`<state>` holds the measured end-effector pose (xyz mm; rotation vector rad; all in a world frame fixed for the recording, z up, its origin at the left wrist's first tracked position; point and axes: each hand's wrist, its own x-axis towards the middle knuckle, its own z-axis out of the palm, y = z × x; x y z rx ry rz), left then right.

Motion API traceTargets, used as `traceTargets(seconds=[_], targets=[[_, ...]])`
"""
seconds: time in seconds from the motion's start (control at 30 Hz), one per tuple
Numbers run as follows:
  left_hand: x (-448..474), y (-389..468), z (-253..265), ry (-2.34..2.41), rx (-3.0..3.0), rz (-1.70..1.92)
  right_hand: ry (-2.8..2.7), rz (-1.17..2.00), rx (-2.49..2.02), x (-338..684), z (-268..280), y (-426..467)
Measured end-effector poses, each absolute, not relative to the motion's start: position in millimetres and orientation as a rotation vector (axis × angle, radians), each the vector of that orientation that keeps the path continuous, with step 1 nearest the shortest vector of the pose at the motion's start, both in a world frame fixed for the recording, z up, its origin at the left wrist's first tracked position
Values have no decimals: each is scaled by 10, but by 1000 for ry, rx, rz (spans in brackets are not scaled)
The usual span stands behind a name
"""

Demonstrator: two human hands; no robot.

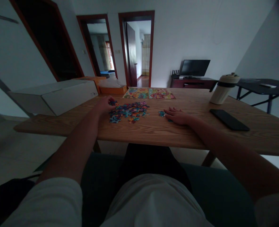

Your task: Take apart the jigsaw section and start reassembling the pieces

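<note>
A heap of colourful jigsaw puzzle pieces [132, 110] lies on the wooden table. At the heap's left edge, my left hand [103, 105] has its fingers curled in on a puzzle piece [113, 101]; the fingertips are partly hidden. My right hand [177, 116] rests palm down with fingers spread, to the right of the heap. Under and beside its fingers are a few blue puzzle pieces [161, 113], partly covered by the hand. Beyond the heap lies a flat, brightly printed picture sheet [139, 93].
A long white box [68, 96] and an orange tissue box [113, 90] stand at the left on the wooden table [139, 135]. To the right are a black phone [229, 119] and a cream bottle [222, 90]. A television [194, 67] stands by the far wall.
</note>
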<state>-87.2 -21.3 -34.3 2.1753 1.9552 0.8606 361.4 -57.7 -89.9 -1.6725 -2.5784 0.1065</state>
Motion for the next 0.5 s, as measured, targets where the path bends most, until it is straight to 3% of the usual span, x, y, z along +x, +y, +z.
traceTargets(seconds=[0.5], targets=[[-1039,3,-509,1829,2191,536,-2538,210,-1828,3790,-914,-468]])
